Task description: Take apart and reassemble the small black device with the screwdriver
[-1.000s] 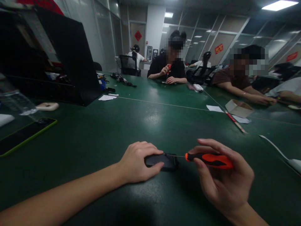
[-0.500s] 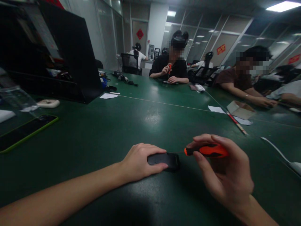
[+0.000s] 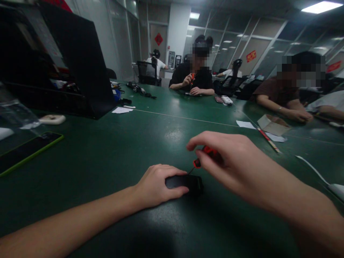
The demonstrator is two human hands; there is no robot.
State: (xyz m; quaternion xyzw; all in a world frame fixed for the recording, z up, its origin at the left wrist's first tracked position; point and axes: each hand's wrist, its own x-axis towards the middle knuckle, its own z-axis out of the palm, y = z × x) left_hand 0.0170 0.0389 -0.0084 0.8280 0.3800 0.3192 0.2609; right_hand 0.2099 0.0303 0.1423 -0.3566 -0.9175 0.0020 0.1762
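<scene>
Here's your left hand, low on the green tabletop, clamped around a black device that lies flat in front of you. Those left fingers are parted just by the device's width: index along the far edge, thumb pressing on the near side, and the device is caught snugly between, its right end sticking out bare.

Over to your right hand, raised above the tabletop, with the red-and-black screwdriver tucked into its curl. Your index arches high past the handle, its tip apart from the thumb tip, while the thumb lies across the handle's near side; how the remaining fingers close on it is hidden behind the hand, so that can't be told. The thin shaft slants down and left to the device's far edge, right beside your left index fingertip. Whether the point sits in a screw is too small to tell.

Off to your left lies a green-edged phone, well apart from both hands. To the far right stands a small open box, and across from you a co-worker grips an orange-handled tool.
</scene>
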